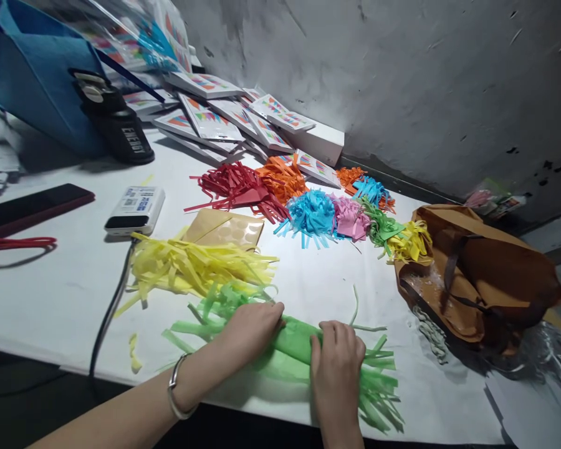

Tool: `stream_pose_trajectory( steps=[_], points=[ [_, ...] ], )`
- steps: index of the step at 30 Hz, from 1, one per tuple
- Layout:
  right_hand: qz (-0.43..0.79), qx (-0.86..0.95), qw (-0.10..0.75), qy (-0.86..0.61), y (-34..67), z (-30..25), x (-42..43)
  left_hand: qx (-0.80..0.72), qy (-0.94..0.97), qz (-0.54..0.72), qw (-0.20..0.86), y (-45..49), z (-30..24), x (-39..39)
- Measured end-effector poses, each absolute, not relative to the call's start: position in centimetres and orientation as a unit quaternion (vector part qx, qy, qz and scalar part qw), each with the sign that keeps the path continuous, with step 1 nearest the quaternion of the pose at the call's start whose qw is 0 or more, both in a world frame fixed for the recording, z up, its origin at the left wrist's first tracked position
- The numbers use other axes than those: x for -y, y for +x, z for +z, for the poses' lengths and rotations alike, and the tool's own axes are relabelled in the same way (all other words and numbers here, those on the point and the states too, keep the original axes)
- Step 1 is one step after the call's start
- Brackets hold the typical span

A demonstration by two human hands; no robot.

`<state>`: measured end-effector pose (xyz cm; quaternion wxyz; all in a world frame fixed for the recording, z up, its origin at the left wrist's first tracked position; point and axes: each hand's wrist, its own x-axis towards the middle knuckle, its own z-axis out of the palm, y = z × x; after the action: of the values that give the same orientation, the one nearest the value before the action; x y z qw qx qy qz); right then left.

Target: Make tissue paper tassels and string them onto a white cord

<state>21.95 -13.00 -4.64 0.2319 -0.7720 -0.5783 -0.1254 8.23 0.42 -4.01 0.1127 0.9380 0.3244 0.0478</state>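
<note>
Both my hands press on a rolled bundle of green fringed tissue paper [295,347] lying near the front edge of the white table [65,293]. My left hand [250,327], with a silver bracelet on the wrist, grips the left part of the roll. My right hand [336,362] grips the right part, where loose fringes fan out. A yellow fringed tissue piece [191,268] lies just behind the green one.
Red [238,190], orange [283,178], blue [311,215], pink [350,218] and green-yellow tassels sit mid-table. A brown bag [486,274] lies at right. A power bank [135,209] with cable, a phone [32,206], a blue bag [37,75] and packets [210,121] stand at left and back.
</note>
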Motion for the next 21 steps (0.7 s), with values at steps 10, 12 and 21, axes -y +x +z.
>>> stream_pose_trajectory(
  steps=[10,12,21],
  points=[
    [-0.09,0.683,0.28,-0.668,21.1,-5.3,13.8,-0.261,0.95,0.142,0.099,6.6,-3.3,0.7],
    [-0.087,0.682,0.295,-0.663,21.0,-5.1,13.9,-0.184,0.958,0.202,0.087,6.1,-3.7,1.2],
    [-0.102,0.696,0.247,-0.666,20.5,-5.4,13.9,-0.153,0.954,0.231,0.115,4.4,-5.5,1.6]
  ],
)
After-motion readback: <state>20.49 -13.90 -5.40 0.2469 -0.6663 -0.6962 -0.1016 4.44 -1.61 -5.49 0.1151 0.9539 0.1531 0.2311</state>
